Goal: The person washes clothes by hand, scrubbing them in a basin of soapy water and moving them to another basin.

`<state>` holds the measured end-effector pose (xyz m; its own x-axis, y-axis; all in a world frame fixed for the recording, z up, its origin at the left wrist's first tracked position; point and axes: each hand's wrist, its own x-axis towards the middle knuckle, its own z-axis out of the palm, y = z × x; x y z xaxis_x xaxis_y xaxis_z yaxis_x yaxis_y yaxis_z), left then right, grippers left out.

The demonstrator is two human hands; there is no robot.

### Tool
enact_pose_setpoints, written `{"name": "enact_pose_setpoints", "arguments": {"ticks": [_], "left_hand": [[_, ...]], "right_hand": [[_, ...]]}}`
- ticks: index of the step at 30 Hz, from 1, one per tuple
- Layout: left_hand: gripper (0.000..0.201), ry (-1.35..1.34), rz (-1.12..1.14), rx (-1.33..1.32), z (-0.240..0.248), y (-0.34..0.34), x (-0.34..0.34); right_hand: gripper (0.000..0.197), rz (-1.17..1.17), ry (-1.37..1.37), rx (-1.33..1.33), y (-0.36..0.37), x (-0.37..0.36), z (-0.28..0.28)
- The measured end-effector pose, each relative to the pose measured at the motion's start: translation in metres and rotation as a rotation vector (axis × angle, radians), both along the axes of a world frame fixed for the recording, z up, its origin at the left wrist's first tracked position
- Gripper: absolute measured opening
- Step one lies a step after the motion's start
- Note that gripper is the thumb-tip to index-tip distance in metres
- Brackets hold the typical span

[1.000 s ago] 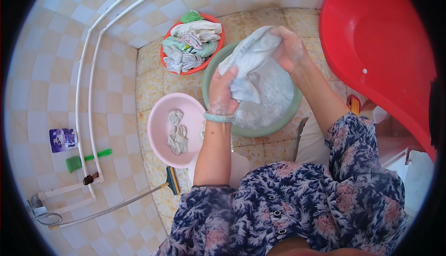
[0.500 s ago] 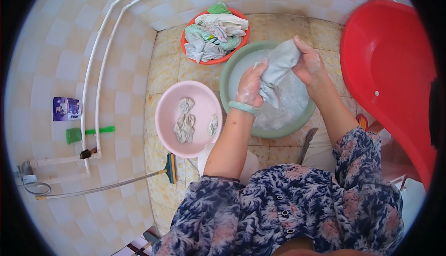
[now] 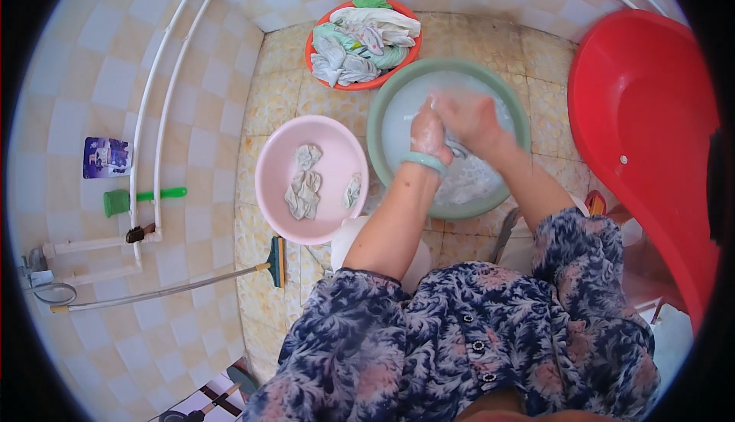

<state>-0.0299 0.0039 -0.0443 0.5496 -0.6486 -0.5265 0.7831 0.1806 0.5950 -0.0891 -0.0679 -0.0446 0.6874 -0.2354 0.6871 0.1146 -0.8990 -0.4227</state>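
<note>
A smooth, round pink basin (image 3: 335, 148) holds crumpled whitish cloths (image 3: 304, 194); an orange basin (image 3: 381, 80), heaped white and mint laundry (image 3: 354, 48). Over a green basin (image 3: 374, 127) of foamy water, the left hand (image 3: 430, 129) clasps a bunched greyish cloth (image 3: 458, 148); the blurred right hand (image 3: 476, 121) curls alongside, grip unclear. Rightmost, a curved red tub (image 3: 635, 89).

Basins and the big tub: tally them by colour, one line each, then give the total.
Green basin, under the left hand and right hand: 1
Pink basin, with small pale cloths inside: 1
Orange-red basin, heaped with laundry: 1
Red tub: 1
Total: 4
</note>
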Motion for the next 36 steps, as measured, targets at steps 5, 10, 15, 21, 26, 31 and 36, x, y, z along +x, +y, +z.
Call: {"name": "enact_pose_setpoints", "arguments": {"ticks": [5,10,15,21,26,31,36], "left_hand": [[0.027,-0.198,-0.161,0.081,-0.039,0.012,0.009],[0.031,-0.156,-0.248,0.137,-0.053,0.024,0.035],[0.023,-0.142,-0.160,0.189,-0.003,0.004,-0.003],[0.030,-0.015,-0.174,0.143,-0.039,0.006,0.011],[0.030,-0.029,-0.166,0.227,-0.024,0.004,0.003],[0.032,-0.174,-0.348,0.218,-0.039,0.009,0.010],[0.026,0.032,-0.347,-0.024,-0.023,0.007,0.000]], "right_hand": [[0.015,-0.317,0.177,0.511,0.010,0.009,-0.010],[0.020,-0.046,0.053,0.402,0.030,0.003,-0.009],[0.018,-0.332,0.235,0.489,0.011,-0.005,-0.021],[0.019,-0.232,0.191,0.450,0.015,0.001,-0.013],[0.018,-0.368,0.311,0.545,0.012,-0.002,-0.024],[0.016,-0.208,0.100,0.513,0.024,-0.005,-0.023],[0.018,-0.439,0.259,0.660,-0.012,0.004,-0.033]]}}
